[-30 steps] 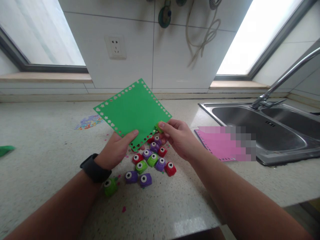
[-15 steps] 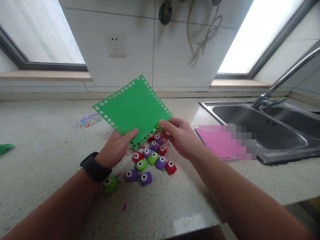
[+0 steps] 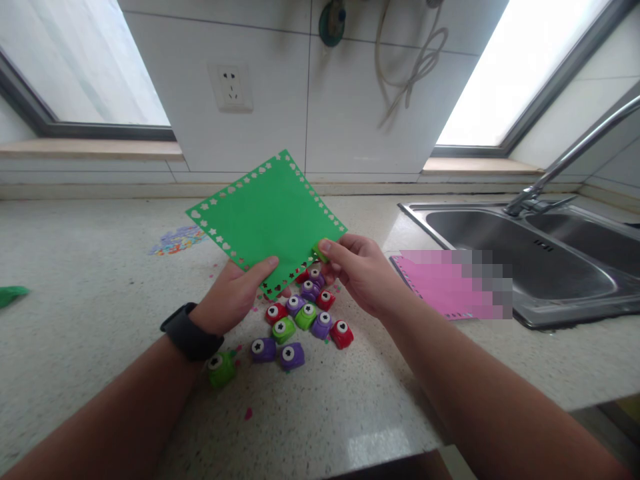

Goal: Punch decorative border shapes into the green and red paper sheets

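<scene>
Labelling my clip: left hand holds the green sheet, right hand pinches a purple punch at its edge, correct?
Not quite: the head view shows a green punch, not a purple one, in the right hand at the edge of the green sheet. The left hand does hold that sheet.

Clock directions taken from paper sheet (image 3: 270, 217): solid mid-green, edges patterned with a row of cut-out stars, hearts and flowers. Shape punch (image 3: 321, 250) at its 4 o'clock edge: lime green. Punch cluster (image 3: 306, 317), 5 o'clock: purple, red and lime bodies; white round buttons with dark motifs, star and heart among them. Confetti patch (image 3: 177, 241), 9 o'clock: mottled blue-violet, orange, yellow, red. Pink sheet (image 3: 440, 283), between 3 and 4: cut-out border. Wristband (image 3: 191, 332), between 7 and 8: black. Countertop (image 3: 90, 267): off-white, dark speckle
</scene>
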`<state>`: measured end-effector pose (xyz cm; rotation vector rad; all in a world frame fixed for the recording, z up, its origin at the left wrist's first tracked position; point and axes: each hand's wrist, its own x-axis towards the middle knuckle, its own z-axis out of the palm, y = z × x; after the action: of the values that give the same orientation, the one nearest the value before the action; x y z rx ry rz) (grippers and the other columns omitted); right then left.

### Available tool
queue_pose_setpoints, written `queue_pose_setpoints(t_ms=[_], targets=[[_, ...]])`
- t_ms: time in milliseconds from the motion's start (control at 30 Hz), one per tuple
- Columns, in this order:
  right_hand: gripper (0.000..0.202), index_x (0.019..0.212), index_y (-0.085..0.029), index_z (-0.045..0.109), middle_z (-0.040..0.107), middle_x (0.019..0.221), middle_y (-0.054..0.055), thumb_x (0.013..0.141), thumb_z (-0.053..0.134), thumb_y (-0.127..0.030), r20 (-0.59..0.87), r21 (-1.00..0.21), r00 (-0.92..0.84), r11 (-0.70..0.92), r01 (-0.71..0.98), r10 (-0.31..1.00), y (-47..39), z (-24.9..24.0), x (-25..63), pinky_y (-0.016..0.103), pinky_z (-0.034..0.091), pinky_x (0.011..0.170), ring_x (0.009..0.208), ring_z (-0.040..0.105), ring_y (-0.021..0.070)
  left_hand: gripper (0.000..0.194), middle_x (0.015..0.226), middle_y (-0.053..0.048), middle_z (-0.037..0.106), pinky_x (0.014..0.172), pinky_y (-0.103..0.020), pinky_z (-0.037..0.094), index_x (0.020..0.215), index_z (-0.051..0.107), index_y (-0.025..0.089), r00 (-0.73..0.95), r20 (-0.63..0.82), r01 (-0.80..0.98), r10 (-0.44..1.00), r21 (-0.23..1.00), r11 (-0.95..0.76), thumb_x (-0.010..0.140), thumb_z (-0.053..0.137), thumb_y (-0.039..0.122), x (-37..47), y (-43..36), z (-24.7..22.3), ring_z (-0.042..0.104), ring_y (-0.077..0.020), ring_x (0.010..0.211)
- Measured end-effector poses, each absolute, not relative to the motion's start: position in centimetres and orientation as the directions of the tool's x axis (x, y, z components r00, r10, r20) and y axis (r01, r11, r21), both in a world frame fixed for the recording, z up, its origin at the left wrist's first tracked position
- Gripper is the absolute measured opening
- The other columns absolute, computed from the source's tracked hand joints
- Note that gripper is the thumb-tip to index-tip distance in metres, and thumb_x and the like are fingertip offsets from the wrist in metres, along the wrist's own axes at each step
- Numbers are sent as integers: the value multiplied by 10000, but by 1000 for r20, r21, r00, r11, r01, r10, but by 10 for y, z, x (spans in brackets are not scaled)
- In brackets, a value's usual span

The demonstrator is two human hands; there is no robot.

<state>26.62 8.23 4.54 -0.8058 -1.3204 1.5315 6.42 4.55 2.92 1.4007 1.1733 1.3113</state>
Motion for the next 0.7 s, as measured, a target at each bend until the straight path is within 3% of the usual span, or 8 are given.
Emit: queue_pose_setpoints(t_ms=[300,500,700], targets=[[339,697,-183,580,545,563,-42,789,800,-424,92,-975,-361,10,-222,928,82,47,266,272,372,457,478,518,101,290,711,-49,762,637,-351,596,927,753,185,10,161,77,987,984,-161,848,683,455,64,44,30,748,-283,794],[346,707,-194,568,560,573,-33,795,791,-444,78,-983,-348,13,-184,934,82,46,266,271,379,458,490,527,106,337,699,-47,754,531,-315,548,945,735,144,37,153,30,988,988,-154,844,680,460,68,43,35,724,-247,639],[341,690,-190,573,553,561,-36,802,790,-427,94,-980,-351,24,-199,931,82,46,267,276,374,459,482,533,107,312,655,-26,735,558,-305,562,884,721,145,57,171,43,984,984,-174,862,660,450,69,42,38,682,-198,531]])
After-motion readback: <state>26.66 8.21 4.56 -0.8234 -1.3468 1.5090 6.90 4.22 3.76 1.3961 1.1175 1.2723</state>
